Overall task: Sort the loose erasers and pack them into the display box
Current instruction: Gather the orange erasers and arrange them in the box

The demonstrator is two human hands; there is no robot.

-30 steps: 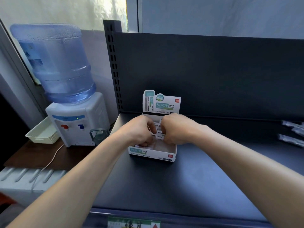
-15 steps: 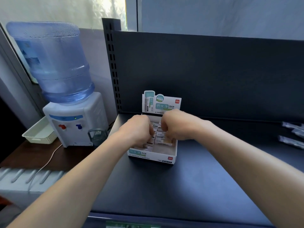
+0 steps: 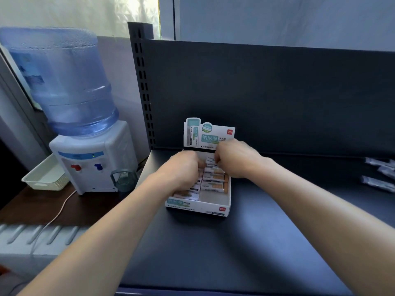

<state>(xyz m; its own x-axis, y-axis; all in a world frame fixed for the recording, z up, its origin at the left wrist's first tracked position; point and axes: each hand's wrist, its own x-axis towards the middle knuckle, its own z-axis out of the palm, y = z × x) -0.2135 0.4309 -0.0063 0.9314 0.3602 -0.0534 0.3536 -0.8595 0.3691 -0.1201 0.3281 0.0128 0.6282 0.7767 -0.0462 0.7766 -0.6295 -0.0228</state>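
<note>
Fingers of both hands are curled down into the display box (image 3: 222,205), so their tips are hidden. The left hand (image 3: 181,169) is bunched over the left half of the box and the right hand (image 3: 234,158) over the far right part. Both seem to be pressing or nudging erasers, but I cannot tell whether either one is pinching an eraser or only resting on them.

The box sits on the dark shelf (image 3: 213,253) near its back left corner, with the printed header card (image 3: 208,133) upright at its far wall.

By my reading the step in hand is squaring up the rows already packed. About four sleeved erasers (image 3: 213,181) show in the right column, stacked from the far wall toward the front. At least two more peek out beneath the left hand, and the rest of that column is covered. A bare patch of box floor remains at the front right corner, so the packing looks largely done but not finished.

The next move calls for sliding the right column tight and finding an eraser for that gap. No loose erasers show on the shelf. At the right edge lie about four clear-wrapped packets (image 3: 378,182), too blurred to identify.

Off the shelf's left edge stand one water dispenser (image 3: 89,163) and one white basket (image 3: 46,178).
</note>
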